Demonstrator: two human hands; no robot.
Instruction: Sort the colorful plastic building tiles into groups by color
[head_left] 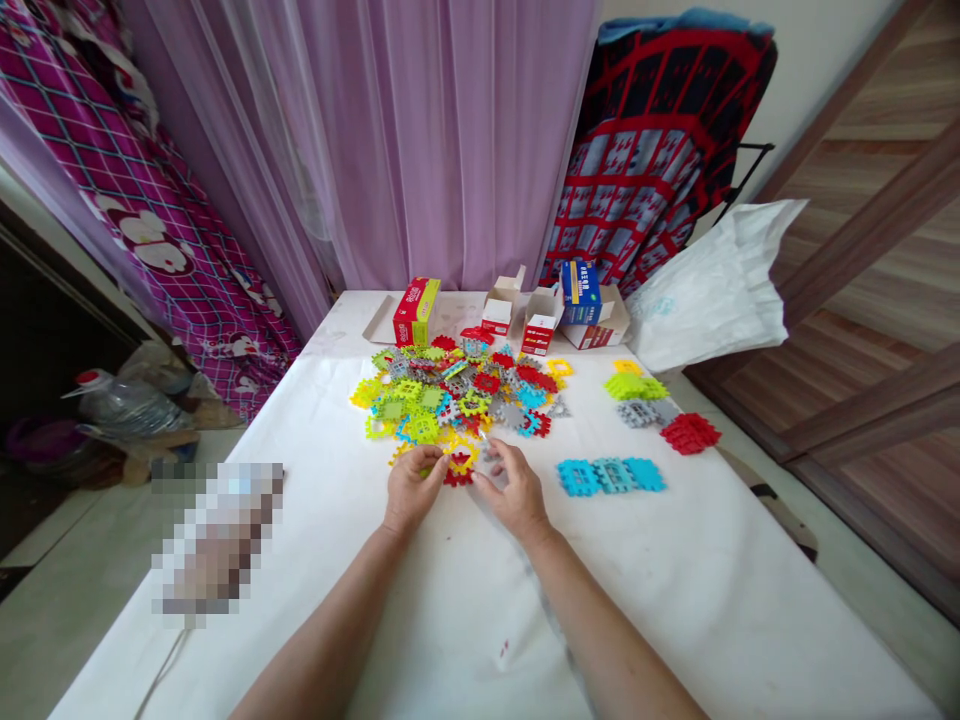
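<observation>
As I view the station from the head camera, both hands meet at the near edge of the pile [409, 390]. The left hand [414, 487] is curled, thumb and fingertips at the left side of a red piece [459, 472] and a yellow piece [463, 448]; I cannot tell whether it pinches either. The right hand [517, 490] is partly spread, its thumb and forefinger apart on the other side. The two pieces sit between the hands, overlapping in my view; whether they are joined I cannot determine. This two-sided approach would, in my judgement, keep a small toothed part steady and square.

To the right, a blue strip [611, 477] lies flat. Beyond it are a green stack [635, 387], grey pieces [641, 412] and a red stack [690, 433], apparently grouped by colour so that like lies with like.

Obstructions noted: the pile, heaped and overlapping, stands directly ahead of the fingers. Behind it, a red box [416, 312] and a blue box [581, 290] line the far side, with a white bag [712, 290] at the far right corner. A blurred object at left [225, 540] I cannot identify.
</observation>
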